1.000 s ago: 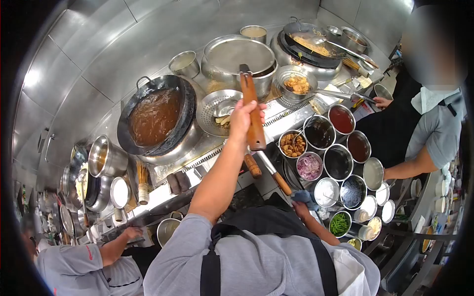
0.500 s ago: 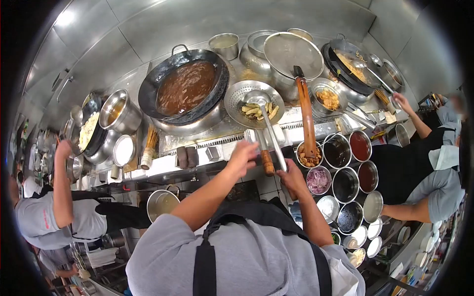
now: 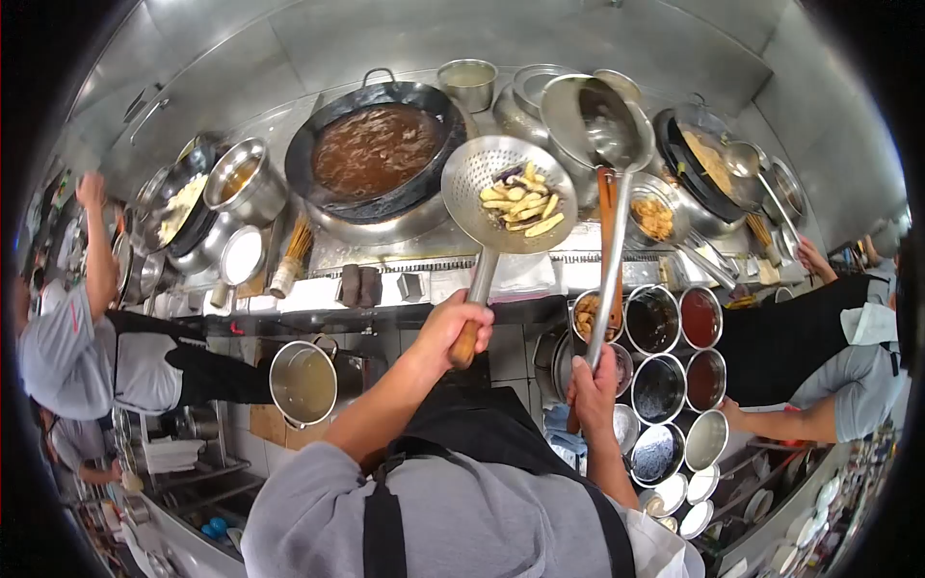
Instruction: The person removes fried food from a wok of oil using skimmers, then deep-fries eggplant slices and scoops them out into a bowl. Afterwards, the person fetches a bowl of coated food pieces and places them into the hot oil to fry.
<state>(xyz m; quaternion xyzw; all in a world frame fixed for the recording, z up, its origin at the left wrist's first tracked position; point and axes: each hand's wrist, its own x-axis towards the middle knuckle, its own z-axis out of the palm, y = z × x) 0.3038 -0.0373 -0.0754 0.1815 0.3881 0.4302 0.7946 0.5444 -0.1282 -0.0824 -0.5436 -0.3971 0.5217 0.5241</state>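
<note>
My left hand [image 3: 459, 329] is wrapped round the wooden-ended handle of a perforated strainer [image 3: 464, 197]. Pale eggplant strips [image 3: 525, 204], some with dark skin, lie in its bowl. In my right hand [image 3: 592, 393] is the handle of a long metal ladle [image 3: 611, 255], whose bowl is raised to the right of the strainer. Behind the ladle's shaft, a brown wooden handle [image 3: 606, 193] shows in part. A large black wok [image 3: 301, 154] of bubbling brown oil [image 3: 376, 144] stands left of the strainer.
At right, several round tins hold sauces, including a red one [image 3: 700, 318]. A smaller strainer holds orange fried pieces [image 3: 653, 220]. A pot [image 3: 303, 383] stands low at left. Co-workers stand on both sides, one arm [image 3: 96, 241] raised at left, another person's hand [image 3: 814, 258] on a ladle at right.
My left hand, open before, has closed on the strainer's handle and the strainer is tilted up toward me. The ladle has risen out of the strainer and moved right.
</note>
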